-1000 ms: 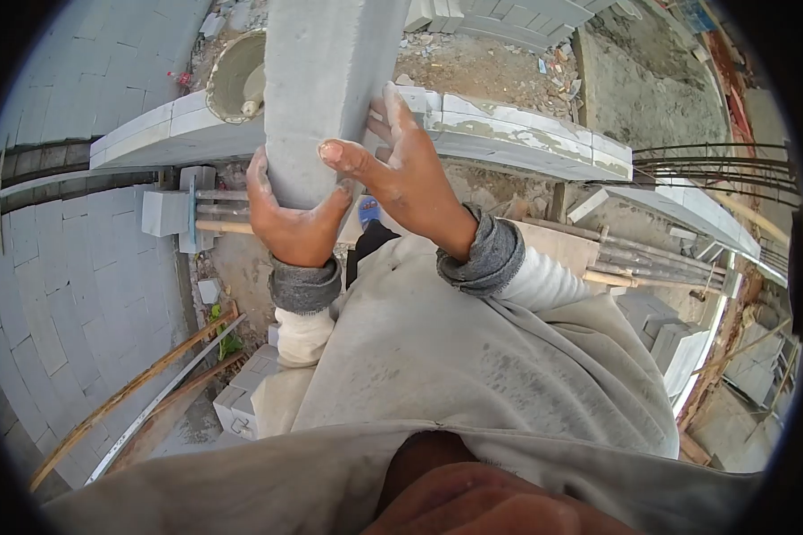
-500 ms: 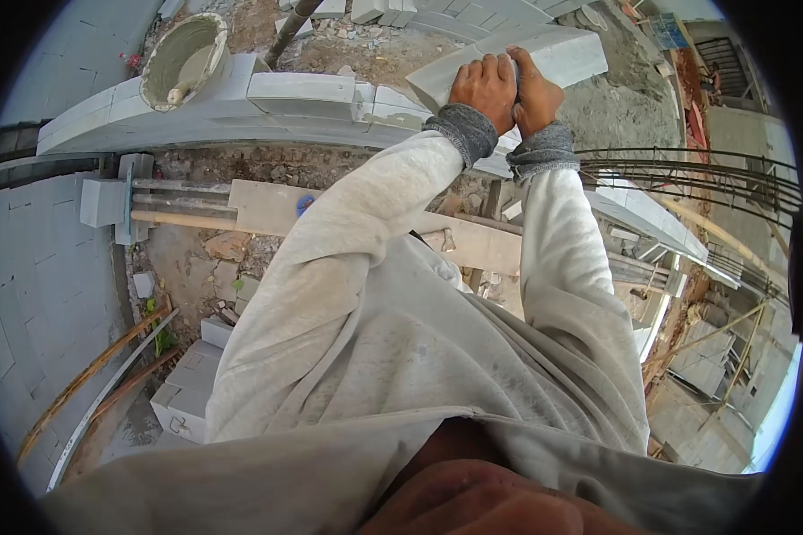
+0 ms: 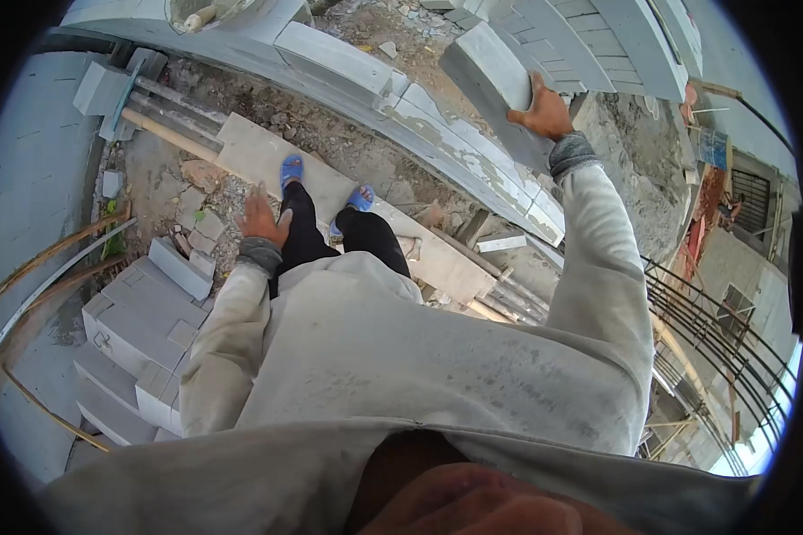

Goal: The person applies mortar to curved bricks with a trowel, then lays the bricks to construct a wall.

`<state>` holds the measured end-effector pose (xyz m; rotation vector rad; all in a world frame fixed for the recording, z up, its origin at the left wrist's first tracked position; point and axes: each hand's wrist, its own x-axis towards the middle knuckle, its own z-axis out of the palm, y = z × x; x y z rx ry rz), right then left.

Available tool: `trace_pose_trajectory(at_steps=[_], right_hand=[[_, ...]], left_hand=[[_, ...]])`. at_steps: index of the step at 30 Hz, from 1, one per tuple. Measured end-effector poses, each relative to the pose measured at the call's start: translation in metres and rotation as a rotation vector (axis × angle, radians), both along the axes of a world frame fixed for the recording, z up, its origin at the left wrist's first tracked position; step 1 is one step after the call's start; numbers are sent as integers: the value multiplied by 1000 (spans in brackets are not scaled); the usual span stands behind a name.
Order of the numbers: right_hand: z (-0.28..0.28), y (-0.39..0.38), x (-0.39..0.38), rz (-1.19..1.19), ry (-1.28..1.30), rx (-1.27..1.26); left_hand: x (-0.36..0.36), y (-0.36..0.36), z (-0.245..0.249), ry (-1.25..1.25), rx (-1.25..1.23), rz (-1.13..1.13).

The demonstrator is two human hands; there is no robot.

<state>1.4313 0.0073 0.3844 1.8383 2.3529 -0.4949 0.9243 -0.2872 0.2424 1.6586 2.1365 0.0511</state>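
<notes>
My right hand (image 3: 544, 109) grips a light grey concrete block (image 3: 500, 76) by its near side. The block is tilted and stands out over the far side of a low block wall (image 3: 330, 67). Patchy mortar (image 3: 459, 143) covers part of the wall's top beside it. Nothing is in my left hand (image 3: 263, 218), which hangs low by my leg with its fingers apart. At the top edge, a bucket (image 3: 227, 12) rests on the wall, partly cut off, with a tool handle (image 3: 200, 18) showing in it.
My feet in blue sandals stand on a narrow plank (image 3: 250, 150) laid over poles. Grey blocks (image 3: 143, 312) are stacked at lower left. Long steel bars (image 3: 723, 312) run along the right. Rubble (image 3: 205, 174) lies beside the plank.
My left hand has let go of the block and dropped down to my left side. My right hand keeps the block, now turned differently. The view has rotated, and my feet have come into sight.
</notes>
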Motion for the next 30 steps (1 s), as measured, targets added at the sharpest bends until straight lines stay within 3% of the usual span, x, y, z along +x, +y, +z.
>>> trace_pose_trajectory(at_steps=[1,4,5,6,8,11,14,21,30], right_hand=[[-22,2,-4,45,-1,-33],[-70,0,-22,113,6,-179],[-82,0,-26,127,8,-233],[-98,0,-29,141,27,-233],[-130,-7,-31,162,63,-238],[-159,-11,-34,182,102,-292],[-169,-9,-42,197,89,-330],[-191,-7,-46,207,100,-363],[-201,-12,-54,186,84,-335]], left_hand=[[-63,-42,-30,111,-185,167],[-153,-140,7,363,-369,598],[-184,-186,-1,397,-423,711],[-192,-217,13,426,-402,770],[-230,-309,-7,319,-284,868],[-211,-360,-3,310,-333,1087],[-168,-362,8,191,-435,1222],[-132,-354,-1,31,-452,1028],[-140,-351,-3,0,-407,1034]])
